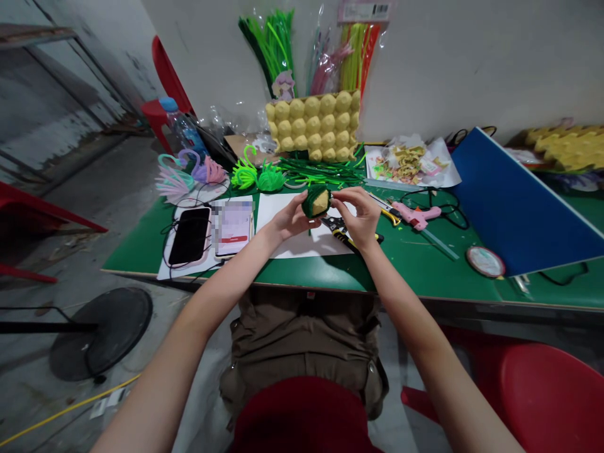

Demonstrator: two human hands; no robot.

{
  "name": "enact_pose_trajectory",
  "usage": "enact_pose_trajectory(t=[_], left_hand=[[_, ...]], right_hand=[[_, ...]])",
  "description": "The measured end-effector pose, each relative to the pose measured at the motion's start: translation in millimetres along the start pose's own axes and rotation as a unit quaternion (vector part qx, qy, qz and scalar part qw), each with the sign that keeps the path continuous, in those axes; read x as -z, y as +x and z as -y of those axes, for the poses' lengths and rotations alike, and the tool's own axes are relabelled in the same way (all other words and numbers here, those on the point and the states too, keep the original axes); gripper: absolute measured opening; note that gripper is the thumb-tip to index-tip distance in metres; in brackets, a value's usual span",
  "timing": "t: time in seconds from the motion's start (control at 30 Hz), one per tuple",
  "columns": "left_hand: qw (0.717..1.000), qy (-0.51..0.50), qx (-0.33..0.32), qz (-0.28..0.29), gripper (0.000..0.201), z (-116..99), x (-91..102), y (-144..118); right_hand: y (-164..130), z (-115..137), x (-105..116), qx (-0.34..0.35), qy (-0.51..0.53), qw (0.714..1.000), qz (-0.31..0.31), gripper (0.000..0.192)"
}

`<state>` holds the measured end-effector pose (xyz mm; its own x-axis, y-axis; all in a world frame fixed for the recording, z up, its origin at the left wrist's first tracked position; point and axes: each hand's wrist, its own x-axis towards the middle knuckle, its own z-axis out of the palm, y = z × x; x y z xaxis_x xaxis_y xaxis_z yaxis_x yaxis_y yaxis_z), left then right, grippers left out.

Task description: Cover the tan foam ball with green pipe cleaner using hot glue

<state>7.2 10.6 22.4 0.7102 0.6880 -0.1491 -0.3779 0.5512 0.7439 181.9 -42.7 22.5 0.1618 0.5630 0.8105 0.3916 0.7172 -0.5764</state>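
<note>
Just above the white paper sheet (302, 242) on the green tabletop (425, 264), held between both hands: a cardboard cup wrapped in green pipe cleaner (316, 202), open end up and rightward. Left hand (292, 217) fingers cupped around it; right hand (361, 217) fingers pinching its right edge. Pliers (344, 233) beneath.

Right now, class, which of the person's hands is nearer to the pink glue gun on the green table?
The right hand. It is just left of the pink glue gun, holding the green-wrapped piece; the left hand is farther left, beyond that piece.
</note>
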Motion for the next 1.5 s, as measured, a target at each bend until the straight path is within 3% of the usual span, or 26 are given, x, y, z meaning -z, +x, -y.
enact_pose_trajectory(t=[0.2,0.47,0.8,1.13,1.5], left_hand=[[1.0,-0.012,0.013,0.004,0.042,0,1.3,0],[0.999,-0.018,0.028,-0.014,0.034,0,1.0,-1],[0.999,-0.026,0.029,-0.007,0.032,0,1.9,-1],[0.996,-0.081,0.048,0.0,0.041,-4,-4.1,-2],[0.995,-0.09,0.05,-0.012,0.041,-1,-2.1,0]], right_hand=[[0,0,1,-0.004,-0.021,1.0,0.014,0.028],[2,0,3,0.01,0.003,0.999,0.034,0.02],[-1,-8,1,-0.023,0.02,0.998,0.052,0.027],[2,-10,5,-0.041,0.043,0.992,0.115,0.032],[2,-12,7,-0.026,0.007,0.992,0.12,0.033]])
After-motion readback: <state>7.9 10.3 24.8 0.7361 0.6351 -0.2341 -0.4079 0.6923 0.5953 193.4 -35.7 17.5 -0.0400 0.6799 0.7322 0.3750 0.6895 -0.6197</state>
